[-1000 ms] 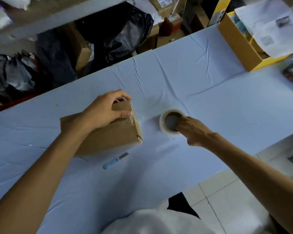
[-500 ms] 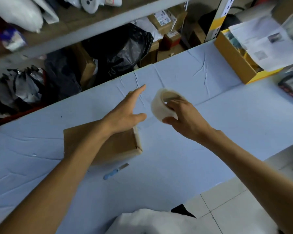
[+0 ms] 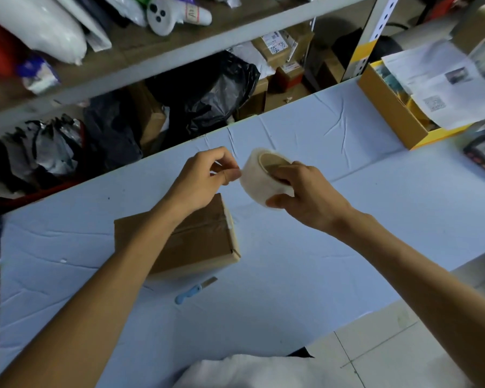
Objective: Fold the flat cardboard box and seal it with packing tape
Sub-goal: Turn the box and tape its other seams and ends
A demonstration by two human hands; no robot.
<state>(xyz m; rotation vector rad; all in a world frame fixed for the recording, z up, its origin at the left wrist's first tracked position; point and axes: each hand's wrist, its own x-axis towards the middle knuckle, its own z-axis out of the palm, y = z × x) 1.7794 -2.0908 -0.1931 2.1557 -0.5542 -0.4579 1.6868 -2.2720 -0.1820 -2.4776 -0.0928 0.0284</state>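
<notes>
Your right hand (image 3: pixel 305 197) holds the tape roll (image 3: pixel 259 177) in the air above the blue table (image 3: pixel 347 219), with fingers curled into its core. Your left hand (image 3: pixel 205 177) pinches thumb and forefinger at the roll's left edge, apparently on the loose end, though the clear film is too faint to confirm. The cardboard box (image 3: pixel 202 242) lies folded under your left wrist. The tape looks thin, sticky and quick to curl. The box is probably light and may slide, so steady its top.
</notes>
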